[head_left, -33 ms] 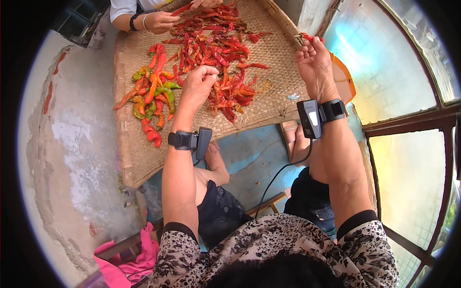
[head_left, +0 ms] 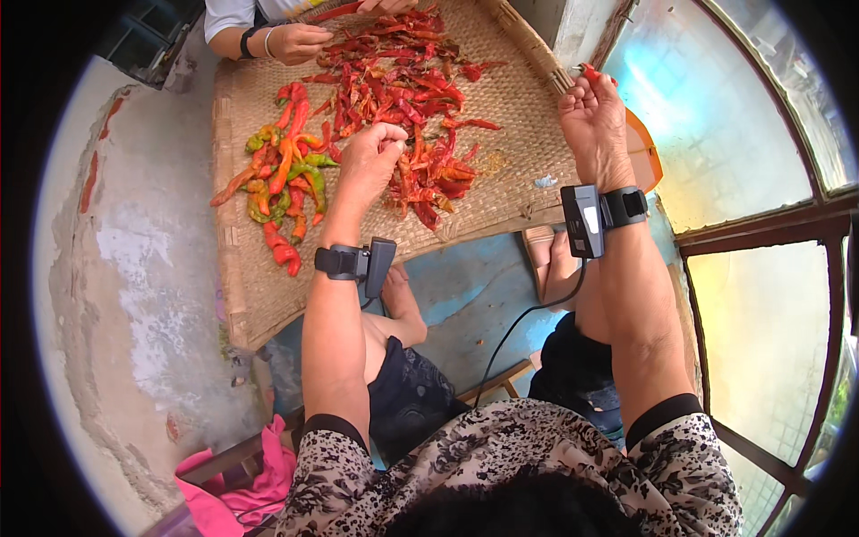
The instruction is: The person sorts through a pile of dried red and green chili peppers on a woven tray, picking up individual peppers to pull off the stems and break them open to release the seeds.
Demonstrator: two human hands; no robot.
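Note:
My right hand (head_left: 592, 121) is raised over the right rim of a woven tray (head_left: 492, 192), with its fingers closed round a red chili pepper (head_left: 591, 75). Only part of that pepper shows above the fingers. My left hand (head_left: 369, 166) is closed in a pinch over the tray's middle. Whatever it holds, if anything, is too small to make out. Just beyond its fingertips lies a heap of wrinkled red chili peppers (head_left: 438, 166). To its left sits a smaller pile of plumper red, orange and green peppers (head_left: 284, 179).
Across the tray, another person's hands (head_left: 300, 43) hold a long red pepper (head_left: 344, 12). An orange-rimmed container (head_left: 646, 152) stands beside the tray's right edge. Framed window panes (head_left: 761, 313) are at the right, a worn wall (head_left: 152, 268) at the left. A black cable (head_left: 514, 333) hangs from my right wrist device.
My right hand has shifted slightly to the right with the red chili pepper. My left hand stays in place.

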